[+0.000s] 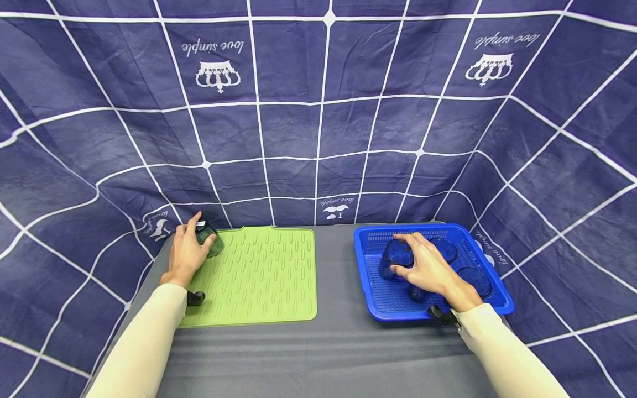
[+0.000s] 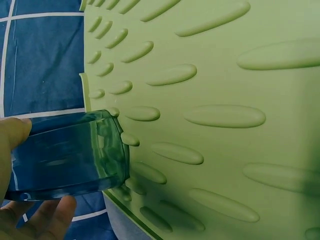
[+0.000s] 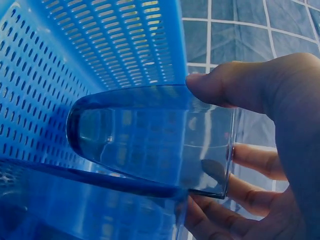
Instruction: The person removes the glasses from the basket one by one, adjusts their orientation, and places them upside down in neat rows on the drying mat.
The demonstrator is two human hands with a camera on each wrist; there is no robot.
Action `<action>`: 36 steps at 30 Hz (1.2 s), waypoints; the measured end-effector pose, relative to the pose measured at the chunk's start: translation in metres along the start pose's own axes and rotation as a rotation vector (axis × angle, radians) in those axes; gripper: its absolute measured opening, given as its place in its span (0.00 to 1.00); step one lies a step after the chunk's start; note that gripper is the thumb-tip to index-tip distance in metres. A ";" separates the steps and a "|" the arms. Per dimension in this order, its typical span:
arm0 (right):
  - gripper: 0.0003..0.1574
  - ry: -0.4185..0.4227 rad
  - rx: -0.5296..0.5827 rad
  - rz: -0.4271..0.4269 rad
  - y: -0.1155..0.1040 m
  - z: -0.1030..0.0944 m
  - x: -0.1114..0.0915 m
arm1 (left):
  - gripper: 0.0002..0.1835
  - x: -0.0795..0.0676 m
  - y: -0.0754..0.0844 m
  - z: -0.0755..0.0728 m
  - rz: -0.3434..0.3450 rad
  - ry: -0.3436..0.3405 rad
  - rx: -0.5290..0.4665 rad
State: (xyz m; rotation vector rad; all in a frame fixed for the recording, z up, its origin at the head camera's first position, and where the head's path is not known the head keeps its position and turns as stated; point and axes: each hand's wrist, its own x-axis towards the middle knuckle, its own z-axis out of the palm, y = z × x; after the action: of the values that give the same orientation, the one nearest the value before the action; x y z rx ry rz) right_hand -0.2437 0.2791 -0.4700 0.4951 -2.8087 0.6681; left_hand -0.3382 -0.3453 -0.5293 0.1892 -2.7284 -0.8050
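My left hand (image 1: 186, 251) is at the far left corner of the green mat (image 1: 264, 276), thumb and fingers around a clear drinking glass (image 2: 65, 155). That glass stands on the mat's ridges, its base touching them in the left wrist view. On the right, my right hand (image 1: 425, 262) reaches into the blue basket (image 1: 370, 301) and grips another glass (image 3: 150, 135) near its rim, thumb on one side, fingers on the other. This glass is upright and tapers to its base by the basket floor. A neighbouring glass (image 3: 95, 205) stands right beside it.
More glasses, among them one at the back (image 1: 445, 250) and one at the right (image 1: 475, 282), stand in the basket. A strip of grey table (image 1: 335, 276) separates mat and basket. Blue checked cloth (image 1: 293, 127) rises behind and at both sides.
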 end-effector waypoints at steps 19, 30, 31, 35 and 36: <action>0.48 0.077 0.011 -0.004 -0.020 -0.017 -0.001 | 0.48 -0.004 0.007 -0.006 -0.001 -0.020 0.007; 0.48 0.104 0.024 -0.007 -0.032 -0.027 0.000 | 0.51 -0.007 0.016 -0.017 0.025 0.007 0.017; 0.49 0.108 0.023 -0.011 -0.033 -0.027 0.000 | 0.51 -0.009 0.017 -0.018 0.026 0.012 0.021; 0.49 0.128 0.020 -0.025 -0.037 -0.028 0.000 | 0.51 -0.016 0.022 -0.024 0.039 0.034 0.037; 0.49 0.133 0.019 -0.029 -0.038 -0.029 0.000 | 0.51 -0.017 0.023 -0.026 0.044 0.040 0.038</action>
State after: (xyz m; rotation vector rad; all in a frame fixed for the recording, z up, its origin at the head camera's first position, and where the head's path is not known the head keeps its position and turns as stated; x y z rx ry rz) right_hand -0.2257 0.2602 -0.4298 0.4751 -2.6685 0.6955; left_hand -0.3149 -0.3359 -0.5005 0.1516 -2.7023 -0.7302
